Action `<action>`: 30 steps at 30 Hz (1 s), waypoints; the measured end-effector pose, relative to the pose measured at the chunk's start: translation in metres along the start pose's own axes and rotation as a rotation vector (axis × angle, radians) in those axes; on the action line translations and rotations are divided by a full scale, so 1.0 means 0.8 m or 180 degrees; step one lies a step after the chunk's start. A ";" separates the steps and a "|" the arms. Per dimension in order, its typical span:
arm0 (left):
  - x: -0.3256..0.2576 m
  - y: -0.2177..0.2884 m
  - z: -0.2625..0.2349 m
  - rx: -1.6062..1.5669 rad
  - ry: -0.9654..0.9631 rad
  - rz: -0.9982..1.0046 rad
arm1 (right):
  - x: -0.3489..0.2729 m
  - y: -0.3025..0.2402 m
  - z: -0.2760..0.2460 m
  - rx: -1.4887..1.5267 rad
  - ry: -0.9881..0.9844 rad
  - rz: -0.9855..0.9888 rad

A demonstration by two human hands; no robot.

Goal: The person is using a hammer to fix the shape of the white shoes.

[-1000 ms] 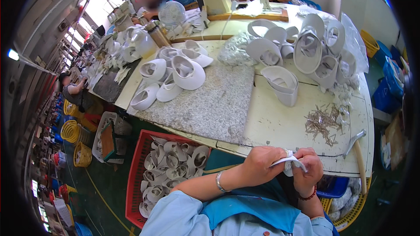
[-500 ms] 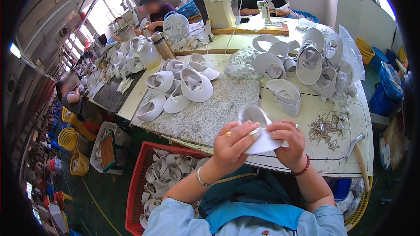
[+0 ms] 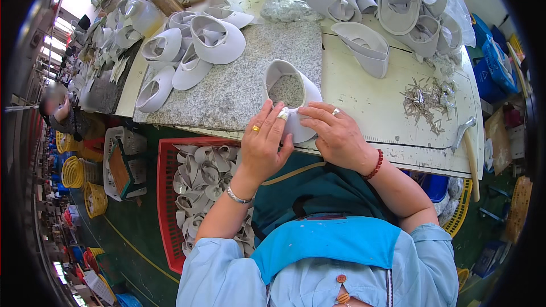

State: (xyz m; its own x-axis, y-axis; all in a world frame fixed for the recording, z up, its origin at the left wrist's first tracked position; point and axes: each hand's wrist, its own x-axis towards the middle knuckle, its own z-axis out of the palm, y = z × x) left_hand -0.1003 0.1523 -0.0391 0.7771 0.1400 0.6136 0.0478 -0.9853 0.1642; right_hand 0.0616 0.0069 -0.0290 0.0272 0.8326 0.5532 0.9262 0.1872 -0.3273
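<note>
A white shoe upper (image 3: 307, 93) rests at the near right edge of the grey granite slab (image 3: 236, 96), its opening facing up. My left hand (image 3: 266, 136) pinches its near end from the left, thumb below and fingers on top. From the right, my right hand (image 3: 336, 133) is closed on the same end, fingertips bent down close to the left ones. The underside of the upper, beneath my fingers, is hidden. Several similar uppers (image 3: 219, 42) are grouped on the far left of the slab.
Loose metal pins (image 3: 424, 102) lie scattered on the right of the table, near a hammer (image 3: 469, 159) at its edge. More uppers (image 3: 400, 5) are piled behind. A red basket (image 3: 166, 193) full of uppers stands below left; a clear plastic bag (image 3: 290, 0) lies beyond the slab.
My hands have lowered the shoe upper toward the slab's near edge and turned it opening up. The view has tilted further down.
</note>
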 end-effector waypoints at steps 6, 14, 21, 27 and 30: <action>-0.008 0.018 0.012 -0.0047 0.0073 -0.0262 | -0.008 -0.013 0.006 0.0471 0.0200 0.0700; -0.013 0.027 0.018 -0.0054 0.0232 -0.0434 | 0.001 -0.020 0.006 0.0062 0.0157 0.0672; -0.013 0.027 0.027 -0.0144 0.0348 -0.0565 | 0.006 -0.021 0.008 0.0021 0.0132 0.0564; -0.005 0.027 0.020 0.0001 0.0210 -0.0496 | 0.004 -0.021 0.014 0.0078 0.0248 0.0658; -0.003 0.023 0.018 0.0119 0.0166 -0.0376 | 0.004 -0.021 0.016 0.0091 0.0278 0.0656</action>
State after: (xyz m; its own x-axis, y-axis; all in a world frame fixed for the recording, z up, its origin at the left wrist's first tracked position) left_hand -0.0925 0.1322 -0.0484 0.7310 0.2591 0.6312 0.1611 -0.9645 0.2094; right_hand 0.0413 0.0129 -0.0312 0.2483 0.8067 0.5363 0.8867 0.0336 -0.4611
